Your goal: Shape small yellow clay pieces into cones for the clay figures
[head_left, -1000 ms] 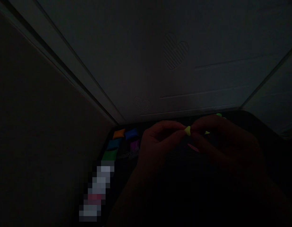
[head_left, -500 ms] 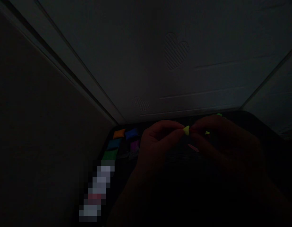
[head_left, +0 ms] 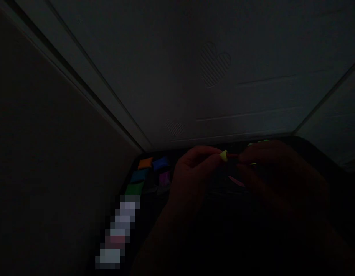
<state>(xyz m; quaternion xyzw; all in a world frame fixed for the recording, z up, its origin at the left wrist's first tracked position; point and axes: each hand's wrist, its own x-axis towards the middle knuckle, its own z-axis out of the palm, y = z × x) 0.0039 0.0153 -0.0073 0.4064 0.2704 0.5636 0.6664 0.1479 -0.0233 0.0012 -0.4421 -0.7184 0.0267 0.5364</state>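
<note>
Left hand (head_left: 190, 168): grip pinches a yellow, roughly conical, clay-like lump (head_left: 223, 156); light pressure should spare its shape.
Right hand (head_left: 281, 166): grip too dark to tell.

A small, bright yellow piece (head_left: 224, 155) is pinched at the fingertips of the left hand (head_left: 189, 172); its visible part widens toward its right end, which meets a slim reddish shape (head_left: 232, 155), finger or tool, too dark to tell.
</note>
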